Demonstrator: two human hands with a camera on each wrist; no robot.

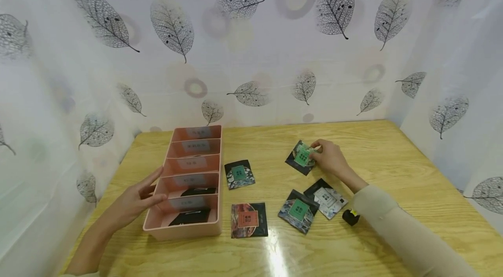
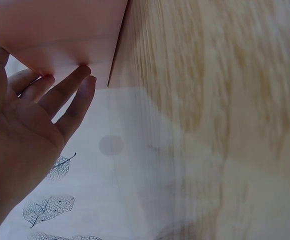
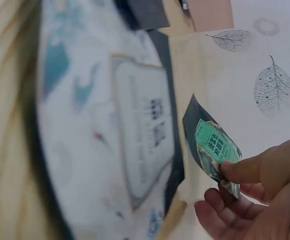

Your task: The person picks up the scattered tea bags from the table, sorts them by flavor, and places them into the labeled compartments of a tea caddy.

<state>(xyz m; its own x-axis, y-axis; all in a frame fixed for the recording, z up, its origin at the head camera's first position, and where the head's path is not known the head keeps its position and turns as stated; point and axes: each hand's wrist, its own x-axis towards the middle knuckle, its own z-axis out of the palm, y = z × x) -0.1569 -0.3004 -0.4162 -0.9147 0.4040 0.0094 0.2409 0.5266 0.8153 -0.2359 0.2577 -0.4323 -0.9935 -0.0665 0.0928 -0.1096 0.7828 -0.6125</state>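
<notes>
On the left stands a pink divided box point(image 1: 184, 230), its compartments bearing grey labels. My left hand point(image 1: 135, 203) grips its left side, with the thumb over the rim and the fingers point(image 2: 67, 92) against the outer wall. At the table's centre right, my right hand point(image 1: 330, 157) pinches a black tea sachet point(image 1: 301, 157) with a bright green label by its right corner. In the right wrist view this green-labelled sachet point(image 3: 215, 142) stands tilted between thumb and fingers. Dark sachets point(image 1: 192, 216) lie inside the two nearest compartments.
Beside the box lie a teal-labelled sachet point(image 1: 239, 174) and a red one point(image 1: 248, 220). Another green-labelled sachet point(image 1: 298, 210) overlaps a white-patterned sachet point(image 1: 326, 198). A small black object with yellow point(image 1: 351, 216) sits by the right sleeve. Leaf-print curtains point(image 1: 251, 50) surround the wooden table.
</notes>
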